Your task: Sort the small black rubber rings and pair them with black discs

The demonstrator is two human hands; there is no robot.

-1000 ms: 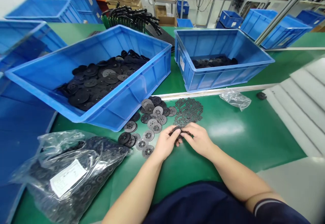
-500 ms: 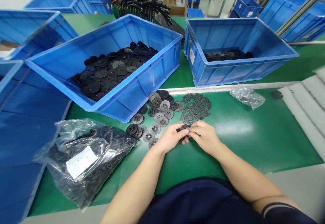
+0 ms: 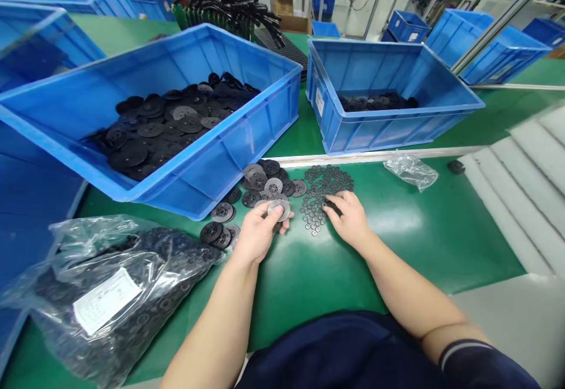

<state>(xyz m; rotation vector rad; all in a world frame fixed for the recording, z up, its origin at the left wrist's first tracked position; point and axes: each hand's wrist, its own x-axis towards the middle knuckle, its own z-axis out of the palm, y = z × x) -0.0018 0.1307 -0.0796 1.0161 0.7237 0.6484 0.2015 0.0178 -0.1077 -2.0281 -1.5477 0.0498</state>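
Observation:
My left hand (image 3: pixel 257 235) is closed on a grey plastic disc (image 3: pixel 279 208), held just above the green table beside a loose pile of black and grey discs (image 3: pixel 260 186). My right hand (image 3: pixel 348 218) rests with its fingertips pinched on the near edge of a heap of small black rings (image 3: pixel 325 188); what the pinch holds is too small to make out. The two hands are a short way apart.
A large blue bin (image 3: pixel 185 159) full of black discs sits at the left. A second blue bin (image 3: pixel 388 124) holds fewer discs. A plastic bag of black parts (image 3: pixel 110 295) lies near left, a crumpled clear bag (image 3: pixel 410 171) right. Grey foam strips (image 3: pixel 525 183) lie far right.
The hands, together on one disc before, have parted. My left hand has moved left to the disc pile with a disc; my right hand has reached forward to the rings.

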